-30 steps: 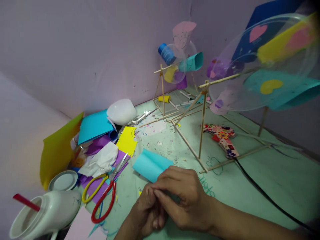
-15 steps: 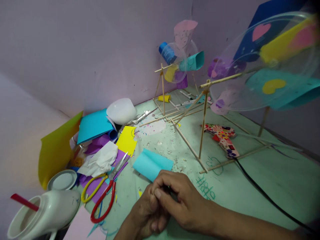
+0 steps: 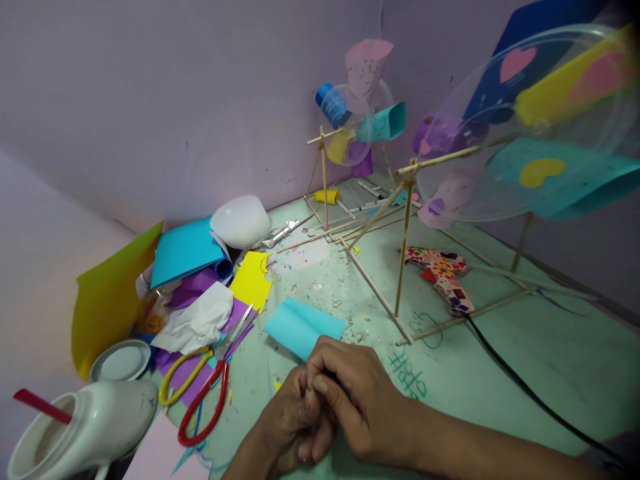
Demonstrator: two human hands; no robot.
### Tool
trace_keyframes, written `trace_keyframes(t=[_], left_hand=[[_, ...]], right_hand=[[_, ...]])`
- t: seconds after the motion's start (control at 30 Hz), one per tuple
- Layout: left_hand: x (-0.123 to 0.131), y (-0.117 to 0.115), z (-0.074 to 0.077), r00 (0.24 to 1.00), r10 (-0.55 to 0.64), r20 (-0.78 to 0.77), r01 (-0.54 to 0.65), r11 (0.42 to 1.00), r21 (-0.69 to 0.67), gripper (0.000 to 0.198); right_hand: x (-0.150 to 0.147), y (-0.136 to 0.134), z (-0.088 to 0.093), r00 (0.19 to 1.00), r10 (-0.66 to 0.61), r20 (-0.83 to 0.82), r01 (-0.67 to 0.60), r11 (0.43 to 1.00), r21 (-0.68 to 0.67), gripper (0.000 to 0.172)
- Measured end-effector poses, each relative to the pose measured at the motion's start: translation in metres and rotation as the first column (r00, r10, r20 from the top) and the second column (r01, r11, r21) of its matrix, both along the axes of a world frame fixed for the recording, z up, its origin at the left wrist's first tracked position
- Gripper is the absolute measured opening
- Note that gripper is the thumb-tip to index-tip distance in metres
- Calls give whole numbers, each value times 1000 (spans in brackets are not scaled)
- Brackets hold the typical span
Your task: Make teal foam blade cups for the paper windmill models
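Pale purple walls (image 3: 150,100) meet in a corner behind a tabletop (image 3: 565,347) covered in light green, strewn with scraps of paper and marked with green writing (image 3: 410,377) to the right of the folded turquoise paper (image 3: 300,323). Just on the near side of that paper, the left hand (image 3: 287,420) and the right hand (image 3: 360,400) are pressed together, fingers curled inward; whether something small is pinched between them is hidden. Both hands are nearer to the turquoise paper than to anything else, and the right one overlaps its near edge in view, though contact cannot be told. Left of the turquoise paper lie scissors (image 3: 220,351) with one yellow and one red handle, blades slightly apart, the tips pointing towards the top of the view. Beyond its left end is a cut piece of yellow paper (image 3: 251,280), and farther left sit a crumpled white tissue (image 3: 197,320) and a white jug (image 3: 115,410) tipped on its side with a red stick (image 3: 43,405) poking out. Right of the turquoise paper stands a thin stick frame (image 3: 404,260) carrying clear discs with coloured paper cups, and a flower-patterned glue gun (image 3: 440,263) lies within its base. Well beyond the turquoise paper is a similar, farther frame (image 3: 325,187).
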State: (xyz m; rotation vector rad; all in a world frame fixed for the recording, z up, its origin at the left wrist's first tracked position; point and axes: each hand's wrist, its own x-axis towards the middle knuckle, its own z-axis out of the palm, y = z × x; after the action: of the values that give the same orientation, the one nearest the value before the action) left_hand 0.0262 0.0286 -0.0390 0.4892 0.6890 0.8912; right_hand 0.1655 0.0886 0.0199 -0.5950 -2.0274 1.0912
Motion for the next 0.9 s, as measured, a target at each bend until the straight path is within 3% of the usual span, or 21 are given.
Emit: trace_keyframes(t=[0.47,0.67,0.8,0.9], left_hand=[[-2,-2,0,997,-70,-42,71,998,3,46],[-1,-2,6,997,-56,50,53,997,61,42],[-8,1,6,989,16,148,-31,995,98,48],[-11,3,5,981,-12,193,-11,993,117,46]], right_hand=[[2,4,-5,989,-139,-59,145,984,104,16],[14,21,-3,971,-225,-83,223,974,-34,21],[15,20,-2,990,-131,-54,132,991,18,33],[11,16,0,991,-23,-131,30,999,45,33]])
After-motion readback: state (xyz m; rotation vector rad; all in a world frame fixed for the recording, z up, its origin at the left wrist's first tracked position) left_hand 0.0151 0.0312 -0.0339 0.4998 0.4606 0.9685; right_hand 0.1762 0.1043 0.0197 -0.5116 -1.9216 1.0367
